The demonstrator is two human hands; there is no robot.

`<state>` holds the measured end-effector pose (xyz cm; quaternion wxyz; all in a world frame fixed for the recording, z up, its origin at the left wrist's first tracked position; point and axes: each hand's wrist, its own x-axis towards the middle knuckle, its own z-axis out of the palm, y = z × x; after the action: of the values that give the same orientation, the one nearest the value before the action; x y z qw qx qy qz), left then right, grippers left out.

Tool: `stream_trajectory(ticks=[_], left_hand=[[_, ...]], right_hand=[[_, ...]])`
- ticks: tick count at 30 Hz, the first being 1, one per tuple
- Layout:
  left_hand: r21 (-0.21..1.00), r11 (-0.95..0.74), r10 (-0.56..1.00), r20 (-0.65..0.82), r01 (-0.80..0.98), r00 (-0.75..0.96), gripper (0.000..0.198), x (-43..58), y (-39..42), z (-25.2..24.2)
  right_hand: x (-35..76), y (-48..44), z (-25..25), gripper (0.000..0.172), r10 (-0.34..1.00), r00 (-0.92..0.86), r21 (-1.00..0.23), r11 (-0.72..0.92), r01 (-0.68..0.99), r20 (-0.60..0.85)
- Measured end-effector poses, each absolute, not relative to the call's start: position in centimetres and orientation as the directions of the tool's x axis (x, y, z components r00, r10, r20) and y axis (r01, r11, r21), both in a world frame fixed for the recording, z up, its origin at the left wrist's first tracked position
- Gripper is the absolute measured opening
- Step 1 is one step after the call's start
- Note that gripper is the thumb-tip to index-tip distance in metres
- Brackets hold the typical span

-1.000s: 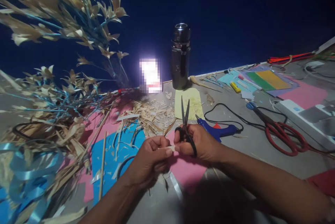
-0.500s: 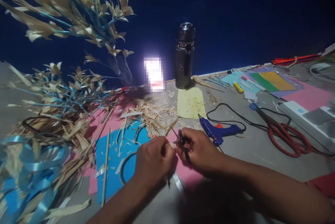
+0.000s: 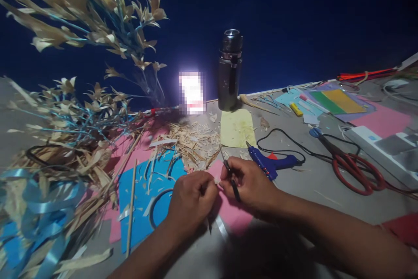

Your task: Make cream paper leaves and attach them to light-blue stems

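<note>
Above a pink sheet point(image 3: 235, 213), my two hands meet at the fingertips. My left hand point(image 3: 192, 196) is closed in a pinch on a small pale scrap point(image 3: 217, 180), which looks like dried husk; most of it is hidden by the fingers. A thin dark tip pokes out beneath that hand. In my right hand point(image 3: 250, 183), small black-handled scissors point(image 3: 235, 190) hang on the fingers, blades pointing up and away. My right thumb and fingertip also touch the pale scrap. A blue glue gun point(image 3: 272, 163) lies just beyond my right hand.
Husk shavings point(image 3: 192, 139) cover the surface beyond my hands. On the left are a blue sheet point(image 3: 140, 192), a thin stick point(image 3: 131, 209), shiny blue ribbon point(image 3: 48, 200) and husk-flower branches point(image 3: 98, 31). A dark flask point(image 3: 229, 74) stands behind. Red-handled scissors point(image 3: 355, 170) and a power strip point(image 3: 388, 152) lie right.
The small scissors have swung back from the pale scrap into my right palm, and my right fingertips have come onto the scrap. My left hand stays nearly in place.
</note>
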<state>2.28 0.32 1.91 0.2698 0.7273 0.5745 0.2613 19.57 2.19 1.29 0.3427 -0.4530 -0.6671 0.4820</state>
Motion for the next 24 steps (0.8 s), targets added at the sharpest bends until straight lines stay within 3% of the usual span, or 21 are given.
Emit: stream_trajectory(ticks=[5,7,13,16,22,24], left_hand=[[0.512,-0.175,0.984,0.112,0.841,0.137,0.030,2.2,0.2,1.2],[0.514,-0.172,0.985,0.116,0.840,0.130,0.030,1.6,0.5,1.5],[0.719,-0.204,0.976,0.096,0.664,0.196,0.020,1.3,0.9,2.6],[0.661,-0.193,0.979,0.078,0.726,0.189,0.023,2.0,0.5,2.0],[0.481,-0.210,0.974,0.181,0.851,0.138,0.025,1.4,0.7,1.1],[0.487,-0.156,0.979,0.190,0.859,0.070,0.022,0.5,1.2,1.5]], right_hand=[[19.4,2.0,1.0,0.013,0.946,-0.319,-0.937,0.160,0.312,0.055],[19.4,2.1,1.0,0.011,0.954,-0.298,-0.941,0.122,0.317,0.023],[19.6,2.4,0.9,0.009,0.947,-0.318,-0.939,0.138,0.317,0.031],[19.5,2.3,0.8,0.010,0.937,-0.343,-0.921,0.185,0.342,0.060],[19.4,2.4,0.8,0.012,0.945,-0.301,-0.902,0.234,0.362,0.124],[19.5,2.6,0.8,0.010,0.959,-0.260,-0.902,0.207,0.380,0.111]])
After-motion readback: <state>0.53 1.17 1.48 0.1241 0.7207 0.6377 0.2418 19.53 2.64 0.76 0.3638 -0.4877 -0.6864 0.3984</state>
